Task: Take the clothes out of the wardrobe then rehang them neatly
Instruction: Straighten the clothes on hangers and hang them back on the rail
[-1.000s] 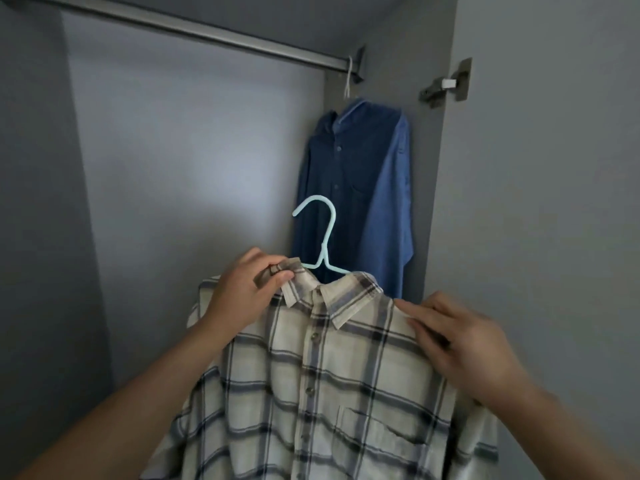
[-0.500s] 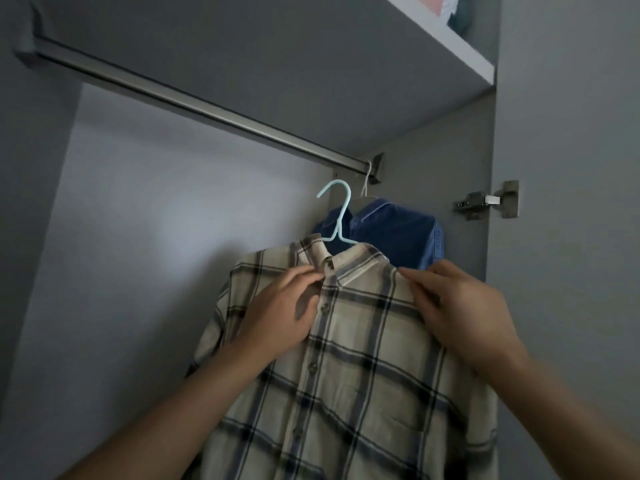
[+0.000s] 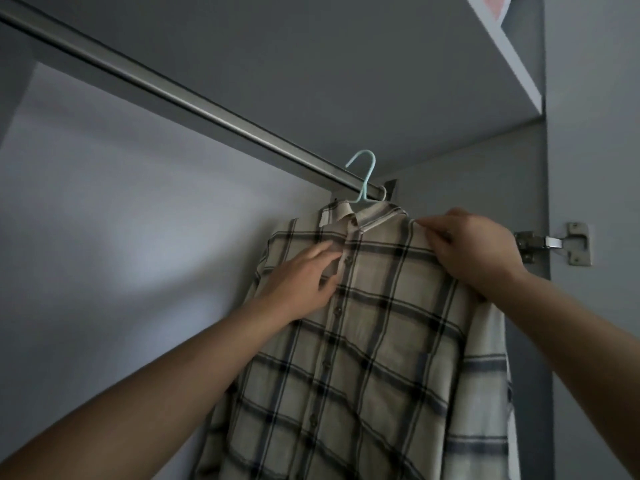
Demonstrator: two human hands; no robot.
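We see the plaid shirt (image 3: 374, 334) on a pale blue hanger (image 3: 363, 181), its hook at the rail (image 3: 194, 102) just above both hands; our left hand (image 3: 304, 275) pinches the button placket below the collar; our right hand (image 3: 478, 251) pinches the shoulder seam, a hinge (image 3: 554, 242) just beside it.

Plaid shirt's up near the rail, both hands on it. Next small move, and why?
Probably lower the light blue plastic hanger so its hook seats on the metal wardrobe rail: the hook sits level with the rail, not visibly resting on it, while the left hand and right hand hold the beige plaid shirt.
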